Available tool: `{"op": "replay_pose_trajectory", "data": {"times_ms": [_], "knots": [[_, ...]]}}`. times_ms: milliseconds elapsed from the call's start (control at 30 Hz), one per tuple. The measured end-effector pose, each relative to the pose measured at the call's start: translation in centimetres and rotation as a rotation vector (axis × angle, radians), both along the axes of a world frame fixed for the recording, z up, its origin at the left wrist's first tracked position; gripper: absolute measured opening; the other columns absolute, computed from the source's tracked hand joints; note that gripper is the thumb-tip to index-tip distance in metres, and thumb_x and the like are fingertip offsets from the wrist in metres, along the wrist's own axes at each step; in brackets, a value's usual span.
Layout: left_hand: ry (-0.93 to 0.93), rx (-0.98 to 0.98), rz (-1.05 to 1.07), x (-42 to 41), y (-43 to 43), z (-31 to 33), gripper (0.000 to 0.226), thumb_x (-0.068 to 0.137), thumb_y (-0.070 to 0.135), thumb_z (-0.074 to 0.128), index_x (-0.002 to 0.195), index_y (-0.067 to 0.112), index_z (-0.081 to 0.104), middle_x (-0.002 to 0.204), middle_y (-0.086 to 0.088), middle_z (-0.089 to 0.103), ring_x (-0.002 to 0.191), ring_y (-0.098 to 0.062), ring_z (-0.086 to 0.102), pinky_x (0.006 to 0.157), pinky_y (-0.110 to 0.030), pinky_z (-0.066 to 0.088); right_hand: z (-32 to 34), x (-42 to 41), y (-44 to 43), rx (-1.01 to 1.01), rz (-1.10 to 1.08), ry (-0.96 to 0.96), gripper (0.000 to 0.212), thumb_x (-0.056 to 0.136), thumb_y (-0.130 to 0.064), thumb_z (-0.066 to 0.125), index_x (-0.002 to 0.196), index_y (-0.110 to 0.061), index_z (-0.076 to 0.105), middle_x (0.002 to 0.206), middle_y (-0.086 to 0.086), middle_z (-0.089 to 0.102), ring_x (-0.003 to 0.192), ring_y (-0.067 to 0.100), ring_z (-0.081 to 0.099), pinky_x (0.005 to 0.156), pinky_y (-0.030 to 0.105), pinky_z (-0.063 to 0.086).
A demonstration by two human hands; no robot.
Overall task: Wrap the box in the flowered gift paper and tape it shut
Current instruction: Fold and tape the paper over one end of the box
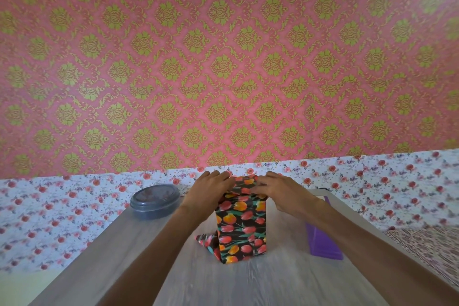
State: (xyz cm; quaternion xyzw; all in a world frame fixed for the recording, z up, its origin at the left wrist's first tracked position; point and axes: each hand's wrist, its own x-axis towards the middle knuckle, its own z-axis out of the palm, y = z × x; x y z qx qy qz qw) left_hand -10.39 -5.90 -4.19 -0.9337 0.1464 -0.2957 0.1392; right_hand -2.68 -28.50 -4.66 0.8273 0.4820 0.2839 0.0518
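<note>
Two bare hands work at the top end of the box (pixel 242 228), which stands upright near the middle of the table (pixel 104 251), already covered in the flowered gift paper (pixel 244 208): black w/ red and orange tulips. Left hand (pixel 208 189) sits on the upper left edge, palm down, fingers (pixel 223 177) stretched flat over the folded paper at the top. Right hand (pixel 278 190) mirrors it on the upper right edge, its fingers reaching in toward the centre and pressing the paper down. Neither hand is curled round anything; both lie flat, pushing on the folds, fingertips close together over the top end. Exact fold shape under the hands can't be made out.

At the box's base, left side, a loose flap of the same paper (pixel 207 243) sticks out and rests on the table.

Left of the hands, near the table's far left corner, sits a round grey container w/ lid (pixel 155 201), well apart from the box. Right of the box, partly behind the right forearm, lies a purple box-like object (pixel 323 243); what it is can't be told.

Behind the table: white floral-print covering (pixel 372 181) low down, pink and gold patterned wallpaper (pixel 223 69) above.
</note>
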Motion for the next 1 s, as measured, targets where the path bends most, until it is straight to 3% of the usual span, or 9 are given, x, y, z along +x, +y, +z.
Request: {"op": "replay_pose_trajectory", "data": {"times_ms": [133, 333, 467, 567, 667, 767, 833, 933, 1000], "knots": [[0.163, -0.037, 0.029, -0.8, -0.4, 1.7, 0.039, 0.092, 0.006, 0.058, 0.128, 0.019, 0.052, 0.123, 0.001, 0.056, 0.11, -0.02, 0.056, 0.082, -0.03, 0.043, 0.2, 0.2, -0.5, -0.031, -0.047, 0.028, 0.069, 0.086, 0.014, 0.054, 0.142, -0.027, 0.049, 0.141, -0.006, 0.051, 0.119, 0.019, 0.047, 0.093, 0.033, 0.049], [0.032, -0.106, 0.083, -2.1, -0.8, 0.0, 0.032, 0.088, -0.005, 0.058, 0.111, 0.017, 0.061, 0.115, 0.001, 0.057, 0.105, -0.017, 0.053, 0.08, -0.029, 0.049, 0.1, -0.1, -0.5, -0.004, -0.058, 0.056, 0.072, 0.081, 0.015, 0.058, 0.139, -0.027, 0.051, 0.134, -0.006, 0.055, 0.119, 0.02, 0.052, 0.089, 0.034, 0.051], [0.036, -0.118, 0.089, -2.8, -0.9, -0.8, 0.044, 0.088, -0.008, 0.056, 0.124, 0.017, 0.055, 0.128, 0.002, 0.053, 0.112, -0.017, 0.052, 0.085, -0.028, 0.047, 0.0, 0.2, -0.4, -0.002, -0.047, 0.041, 0.074, 0.08, 0.014, 0.061, 0.139, -0.029, 0.051, 0.137, -0.005, 0.055, 0.119, 0.02, 0.055, 0.085, 0.033, 0.053], [0.063, -0.116, 0.105, -2.8, -1.4, -0.6, 0.042, 0.091, 0.0, 0.056, 0.13, 0.017, 0.051, 0.132, 0.002, 0.052, 0.116, -0.018, 0.052, 0.093, -0.031, 0.046, 0.1, 0.2, 0.0, -0.013, -0.056, 0.04, 0.071, 0.076, 0.012, 0.063, 0.135, -0.026, 0.054, 0.126, -0.003, 0.059, 0.104, 0.021, 0.061, 0.074, 0.034, 0.054], [0.067, -0.161, 0.105, -3.0, -2.3, -0.5, 0.034, 0.098, 0.014, 0.048, 0.132, 0.015, 0.05, 0.134, 0.0, 0.052, 0.118, -0.018, 0.05, 0.098, -0.032, 0.044, 0.4, 0.0, 0.2, -0.001, -0.055, 0.021, 0.048, 0.079, 0.004, 0.055, 0.118, -0.022, 0.067, 0.102, -0.003, 0.064, 0.082, 0.016, 0.062, 0.068, 0.034, 0.052], [0.079, -0.227, 0.115, -3.4, -2.9, -1.1, 0.04, 0.103, 0.035, 0.036, 0.141, 0.025, 0.041, 0.143, 0.002, 0.045, 0.13, -0.02, 0.043, 0.106, -0.037, 0.038, 0.3, -0.2, 0.1, 0.1, -0.042, 0.043, 0.033, 0.086, -0.012, 0.043, 0.097, -0.018, 0.073, 0.086, -0.005, 0.062, 0.071, 0.009, 0.058, 0.065, 0.035, 0.052], [0.058, -0.189, 0.162, -3.6, -3.1, -1.8, 0.044, 0.101, 0.049, 0.032, 0.141, 0.033, 0.041, 0.147, 0.003, 0.041, 0.135, -0.021, 0.036, 0.112, -0.041, 0.028, 0.0, -0.7, 0.1, 0.169, -0.015, 0.092, 0.036, 0.093, -0.038, 0.042, 0.091, -0.02, 0.074, 0.083, -0.006, 0.06, 0.072, 0.008, 0.054, 0.066, 0.035, 0.051], [-0.012, -0.136, 0.235, -3.8, -3.4, -3.3, 0.049, 0.099, 0.058, 0.029, 0.141, 0.035, 0.041, 0.152, 0.001, 0.035, 0.14, -0.024, 0.028, 0.118, -0.045, 0.017, -0.7, -1.7, 0.1, 0.168, -0.053, 0.131, 0.068, 0.084, -0.078, 0.04, 0.106, -0.022, 0.073, 0.097, -0.006, 0.061, 0.083, 0.011, 0.054, 0.074, 0.035, 0.049], [-0.061, -0.136, 0.255, -3.9, -3.7, -4.4, 0.047, 0.101, 0.051, 0.033, 0.144, 0.033, 0.037, 0.151, -0.001, 0.035, 0.139, -0.025, 0.03, 0.116, -0.044, 0.02, -1.5, -2.0, -0.1, 0.151, -0.076, 0.085, 0.076, 0.079, -0.081, 0.043, 0.116, -0.021, 0.07, 0.106, -0.004, 0.062, 0.091, 0.014, 0.057, 0.081, 0.034, 0.049]]}}
